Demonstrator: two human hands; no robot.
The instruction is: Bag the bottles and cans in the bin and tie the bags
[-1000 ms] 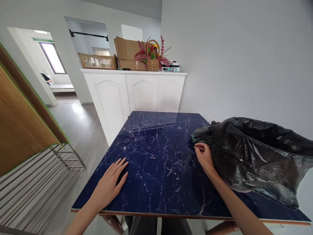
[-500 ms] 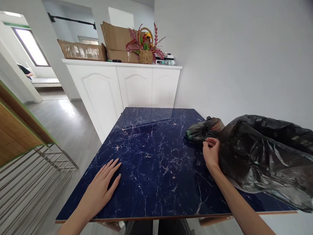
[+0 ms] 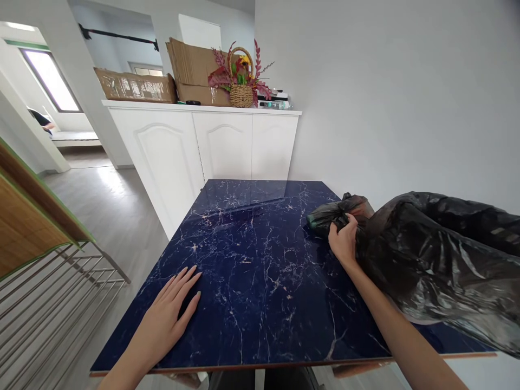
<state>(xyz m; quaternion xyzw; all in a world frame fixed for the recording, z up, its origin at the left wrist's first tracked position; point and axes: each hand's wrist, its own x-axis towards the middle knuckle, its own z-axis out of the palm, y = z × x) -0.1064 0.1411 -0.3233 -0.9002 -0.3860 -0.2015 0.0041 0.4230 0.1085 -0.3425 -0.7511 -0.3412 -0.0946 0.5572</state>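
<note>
My left hand [image 3: 168,314] lies flat on the blue marble-patterned table [image 3: 247,303], fingers stretched out and holding nothing. On the table's right side, my right hand [image 3: 344,238] is closed on the gathered, knotted part of a small black plastic bag [image 3: 325,214]. Something greenish and reddish shows faintly through that bag's thin film. Right beside it spreads a large, crumpled black plastic bag [image 3: 434,260], which runs past the table's right edge. My right forearm passes in front of its near side.
Behind the table stands a white cabinet [image 3: 170,146] bearing cardboard boxes [image 3: 136,86], a wicker flower basket [image 3: 241,96] and a clear bottle [image 3: 280,104]. A metal rack [image 3: 93,271] is at the left, and a grey wall [image 3: 385,97] rises at the right.
My right hand has moved slightly left and away from me, and its fingers have closed on the small bag's knotted part. My left hand stays flat in place.
</note>
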